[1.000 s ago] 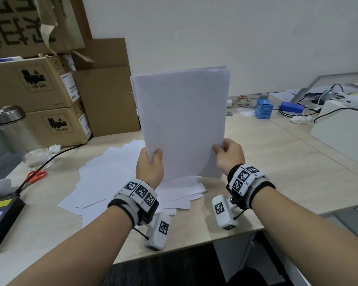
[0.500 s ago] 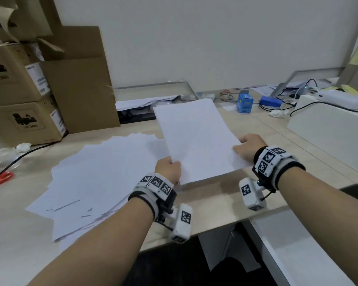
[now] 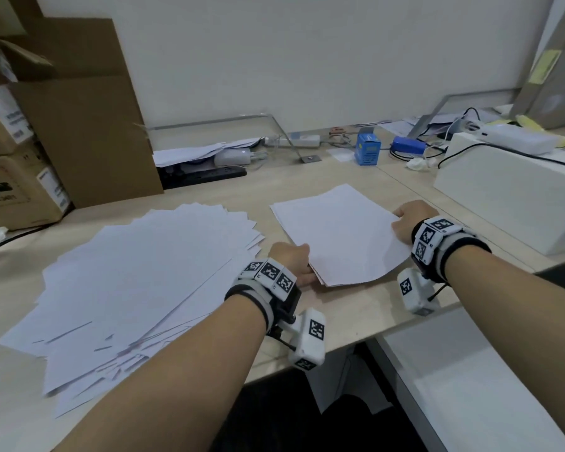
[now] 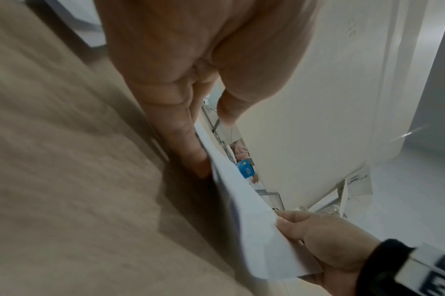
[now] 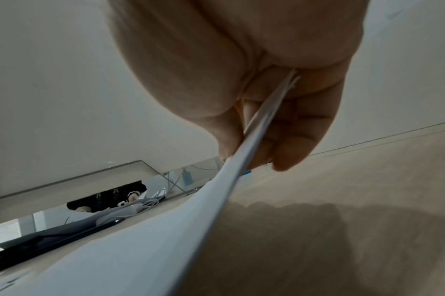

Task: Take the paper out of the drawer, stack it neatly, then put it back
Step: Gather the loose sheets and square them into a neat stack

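Note:
A squared-up stack of white paper (image 3: pixel 336 236) lies low over the wooden desk (image 3: pixel 346 314), right of centre, its near edge slightly lifted. My left hand (image 3: pixel 299 265) grips the stack's near left edge, fingers (image 4: pixel 191 152) beneath it and thumb above. My right hand (image 3: pixel 402 220) pinches the right edge; in the right wrist view the sheets (image 5: pixel 165 230) run between thumb and fingers (image 5: pixel 292 144). A big fanned-out pile of loose sheets (image 3: pixel 137 288) covers the desk to the left. I cannot make out a drawer for certain.
Cardboard boxes (image 3: pixel 79 125) stand at the back left. A white box (image 3: pixel 503 203) sits close to my right hand. A power strip (image 3: pixel 203 174), a small blue box (image 3: pixel 367 153) and cables line the back. A white surface (image 3: pixel 470 386) lies below the desk edge, right.
The stack stood upright over the loose pile a second ago. Both hands have tipped it flat and carried it right, down to the desk. My view has turned right.

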